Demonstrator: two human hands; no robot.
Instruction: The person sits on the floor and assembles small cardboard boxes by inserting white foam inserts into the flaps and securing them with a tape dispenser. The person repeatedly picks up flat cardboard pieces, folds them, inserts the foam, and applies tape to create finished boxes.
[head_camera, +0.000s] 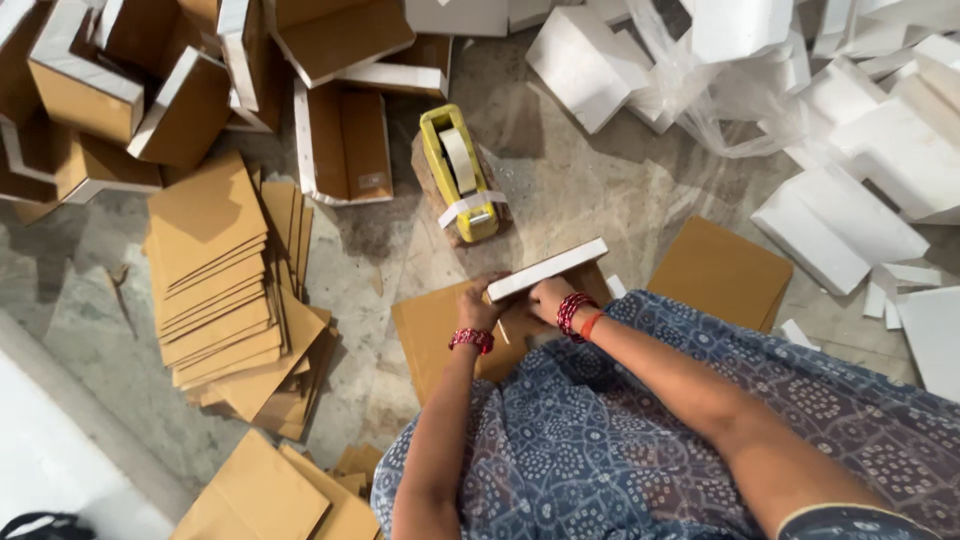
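The fingers of the left hand (481, 303) and right hand (546, 297) are clamped on the near edge of a flat white-edged brown cardboard box (547, 269), held just above a brown cardboard sheet (432, 328) on the grey concrete floor (590, 185). With so shallow a grip, the box could tip or slip, I judge, and knock the yellow tape dispenser (459, 172) just beyond it.

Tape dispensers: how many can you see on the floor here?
1. A yellow tape dispenser sits on the floor just beyond the white-edged box that the left hand and right hand hold. Others may be hidden under the cardboard piles.
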